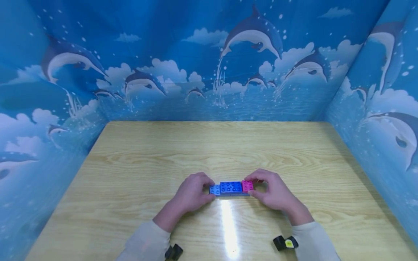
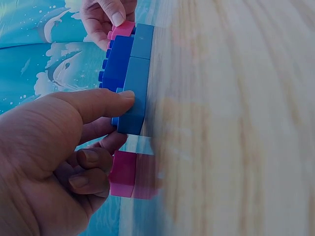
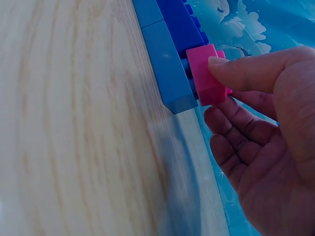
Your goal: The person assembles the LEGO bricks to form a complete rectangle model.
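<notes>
Two light blue building bricks (image 3: 170,69) lie end to end on the table as a bottom row. A dark blue brick (image 1: 230,187) sits on top across their joint. My left hand (image 1: 194,192) pinches the row's left end between thumb and fingers. With thumb and fingertips my right hand (image 1: 273,190) grips a small pink brick (image 3: 203,73) over the right end; it leans slightly, and studs show in the gap beneath it. In the left wrist view another pink brick (image 2: 123,174) stands on the table by the curled lower fingers, hidden in the head view.
The wood-grain table (image 1: 137,152) stretches beyond and to both sides of the bricks. Dolphin-print cloth (image 1: 183,61) walls it at the back, left and right. Black straps with small devices (image 1: 285,243) sit at the wrists. A bright light reflection lies on the near tabletop.
</notes>
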`<action>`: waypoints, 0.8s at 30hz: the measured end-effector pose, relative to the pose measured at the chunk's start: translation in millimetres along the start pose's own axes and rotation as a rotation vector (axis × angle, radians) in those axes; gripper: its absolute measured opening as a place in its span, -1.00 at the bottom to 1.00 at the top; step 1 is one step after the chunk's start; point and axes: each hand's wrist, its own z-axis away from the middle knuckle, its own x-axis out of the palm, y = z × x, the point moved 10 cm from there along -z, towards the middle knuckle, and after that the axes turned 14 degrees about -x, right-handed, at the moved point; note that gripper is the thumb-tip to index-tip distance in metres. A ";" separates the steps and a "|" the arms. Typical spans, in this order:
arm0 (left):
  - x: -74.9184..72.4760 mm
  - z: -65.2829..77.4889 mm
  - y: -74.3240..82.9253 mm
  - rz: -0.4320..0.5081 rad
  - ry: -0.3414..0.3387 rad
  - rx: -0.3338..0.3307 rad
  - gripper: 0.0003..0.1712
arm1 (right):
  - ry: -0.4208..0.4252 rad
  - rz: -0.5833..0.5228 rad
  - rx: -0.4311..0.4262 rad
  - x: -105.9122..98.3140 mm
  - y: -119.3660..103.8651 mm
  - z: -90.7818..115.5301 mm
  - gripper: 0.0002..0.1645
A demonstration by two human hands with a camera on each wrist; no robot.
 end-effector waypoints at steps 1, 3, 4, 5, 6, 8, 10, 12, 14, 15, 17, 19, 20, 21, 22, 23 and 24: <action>0.2 -0.2 0.1 0.000 -0.002 -0.002 -0.59 | -0.006 -0.002 -0.003 0.6 0.1 -0.2 -0.54; 0.6 -0.4 0.2 0.001 -0.004 -0.004 -0.59 | -0.018 -0.013 -0.003 1.9 0.6 -0.6 -0.55; 0.7 -0.5 0.3 0.002 -0.006 -0.006 -0.59 | -0.023 -0.019 -0.003 2.5 1.1 -0.8 -0.56; 0.9 -0.6 0.3 0.004 -0.007 -0.008 -0.59 | -0.029 -0.023 -0.001 3.1 1.5 -1.0 -0.56; 1.2 -0.7 0.3 0.005 -0.009 -0.009 -0.59 | -0.034 -0.028 0.003 3.6 2.0 -1.0 -0.57; 1.6 -0.9 0.1 0.006 -0.011 -0.012 -0.60 | -0.042 -0.034 0.013 4.5 3.2 -1.1 -0.57; 1.8 -1.1 0.2 0.005 -0.011 -0.013 -0.60 | -0.051 -0.039 0.030 5.3 4.7 -0.8 -0.57; 2.1 -1.1 0.4 0.002 -0.011 -0.012 -0.60 | -0.059 -0.040 0.046 6.4 6.4 -0.4 -0.57; 2.0 -1.1 0.6 0.001 -0.010 -0.011 -0.60 | -0.064 -0.042 0.058 7.3 8.0 0.1 -0.56; 1.9 -1.0 0.8 0.000 -0.010 -0.011 -0.60 | -0.064 -0.044 0.058 7.5 8.3 0.2 -0.56; 1.9 -1.1 0.5 0.000 -0.008 -0.009 -0.60 | -0.064 -0.042 0.055 8.1 9.1 0.5 -0.56; 1.7 -1.2 0.3 -0.003 -0.005 -0.008 -0.60 | -0.058 -0.042 0.052 8.3 9.2 0.8 -0.55; 1.7 -1.3 0.1 -0.005 -0.003 -0.007 -0.60 | -0.055 -0.040 0.051 8.4 9.3 0.9 -0.55; 1.7 -1.4 -0.1 -0.006 -0.003 -0.007 -0.60 | -0.052 -0.039 0.052 8.6 9.6 1.2 -0.55; 1.8 -1.5 -0.5 -0.007 -0.003 -0.006 -0.60 | -0.050 -0.034 0.053 8.9 9.8 1.5 -0.55; 1.7 -1.6 -0.6 -0.008 -0.003 -0.007 -0.60 | -0.046 -0.031 0.053 9.0 9.9 1.7 -0.55; 1.8 -1.7 -0.9 -0.008 -0.004 -0.007 -0.60 | -0.042 -0.027 0.053 9.0 10.2 2.0 -0.55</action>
